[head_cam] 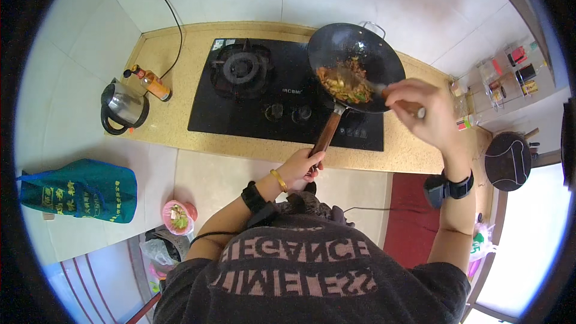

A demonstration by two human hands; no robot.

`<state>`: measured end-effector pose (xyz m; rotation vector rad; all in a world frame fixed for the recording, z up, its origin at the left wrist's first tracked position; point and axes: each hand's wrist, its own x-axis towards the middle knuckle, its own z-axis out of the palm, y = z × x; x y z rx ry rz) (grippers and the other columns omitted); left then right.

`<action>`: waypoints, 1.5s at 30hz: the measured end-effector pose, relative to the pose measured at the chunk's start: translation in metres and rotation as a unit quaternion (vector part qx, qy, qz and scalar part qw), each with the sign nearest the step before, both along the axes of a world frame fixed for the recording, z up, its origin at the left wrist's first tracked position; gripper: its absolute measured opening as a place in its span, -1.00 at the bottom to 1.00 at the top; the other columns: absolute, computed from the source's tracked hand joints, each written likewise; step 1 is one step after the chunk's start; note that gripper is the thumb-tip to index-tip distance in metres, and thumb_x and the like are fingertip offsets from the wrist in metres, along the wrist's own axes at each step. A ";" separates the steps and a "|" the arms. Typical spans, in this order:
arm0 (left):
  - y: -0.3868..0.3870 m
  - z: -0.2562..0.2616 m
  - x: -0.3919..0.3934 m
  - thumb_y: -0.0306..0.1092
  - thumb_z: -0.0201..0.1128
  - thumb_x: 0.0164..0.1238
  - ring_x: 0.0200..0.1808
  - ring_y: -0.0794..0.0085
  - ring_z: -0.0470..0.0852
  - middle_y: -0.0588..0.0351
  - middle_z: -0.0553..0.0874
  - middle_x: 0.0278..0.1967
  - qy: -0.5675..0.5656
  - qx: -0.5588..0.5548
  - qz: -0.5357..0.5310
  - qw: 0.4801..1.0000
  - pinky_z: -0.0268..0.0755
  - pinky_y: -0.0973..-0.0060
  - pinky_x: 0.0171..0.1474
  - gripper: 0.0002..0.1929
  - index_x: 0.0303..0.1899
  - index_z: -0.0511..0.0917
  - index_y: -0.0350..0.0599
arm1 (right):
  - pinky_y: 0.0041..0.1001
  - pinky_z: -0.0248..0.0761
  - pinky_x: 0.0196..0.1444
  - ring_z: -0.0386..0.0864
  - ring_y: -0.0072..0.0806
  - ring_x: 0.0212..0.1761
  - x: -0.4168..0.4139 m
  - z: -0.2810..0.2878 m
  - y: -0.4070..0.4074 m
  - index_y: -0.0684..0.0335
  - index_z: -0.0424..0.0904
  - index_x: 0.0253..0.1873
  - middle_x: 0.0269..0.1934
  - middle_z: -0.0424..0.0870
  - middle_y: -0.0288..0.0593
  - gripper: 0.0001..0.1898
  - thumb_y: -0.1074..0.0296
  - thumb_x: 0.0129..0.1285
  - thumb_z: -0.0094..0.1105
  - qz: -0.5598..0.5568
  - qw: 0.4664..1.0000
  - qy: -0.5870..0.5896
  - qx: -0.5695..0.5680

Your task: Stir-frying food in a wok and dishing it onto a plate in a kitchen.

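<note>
My left hand point(307, 166) grips the brown wooden handle point(327, 131) of a dark wok point(382, 60). The wok sits over the right side of a black glass gas hob point(252, 112). Cooked food point(348, 85) in brown and yellow with green bits lies in the lower part of the wok. Above the wok's right rim, my right hand point(418, 108) holds a spatula point(375, 86) by its handle. Its head reaches into the food and is blurred, so its exact shape is unclear.
A steel electric kettle point(126, 103) and an orange-labelled bottle point(155, 85) stand left on the counter. Wall racks point(506, 76) hold jars at right, above a round dark pan or lid point(507, 162). A pink bin point(177, 218) and a red mat point(407, 216) are below.
</note>
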<state>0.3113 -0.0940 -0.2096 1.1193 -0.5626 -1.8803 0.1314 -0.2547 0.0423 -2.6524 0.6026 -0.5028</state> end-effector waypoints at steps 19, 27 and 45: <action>-0.030 -0.050 0.027 0.06 0.18 0.42 -0.46 0.52 0.66 0.11 0.71 -0.40 -0.267 -0.048 0.081 0.959 0.49 0.55 -0.43 -0.60 -0.21 0.61 -0.15 | -0.46 0.54 -0.08 0.69 -0.28 -0.21 -0.003 -0.036 -0.015 0.35 0.65 -0.27 -0.24 0.71 -0.05 -0.88 0.61 0.06 0.28 -0.041 0.994 -0.070 0.067; -0.109 -0.085 0.023 -0.12 0.50 0.04 -0.11 0.02 0.60 -0.07 0.58 -0.23 -0.655 -0.087 0.223 0.717 0.49 0.22 -0.05 -0.56 -0.20 0.50 -0.19 | -0.44 0.54 -0.05 0.69 -0.28 -0.07 -0.055 -0.016 0.000 0.32 0.68 -0.21 -0.08 0.71 -0.05 -0.87 0.61 0.13 0.29 -0.125 0.988 -0.091 -0.016; -0.122 -0.099 0.049 -0.12 0.55 -0.10 -0.13 0.10 0.59 -0.04 0.56 -0.22 -0.689 -0.135 0.150 0.696 0.50 0.20 -0.07 -0.57 -0.27 0.56 -0.14 | -0.34 0.52 -0.04 0.64 -0.16 -0.06 -0.066 -0.019 0.002 0.29 0.62 -0.25 -0.05 0.68 -0.04 -0.84 0.63 0.03 0.31 -0.029 0.995 0.019 -0.096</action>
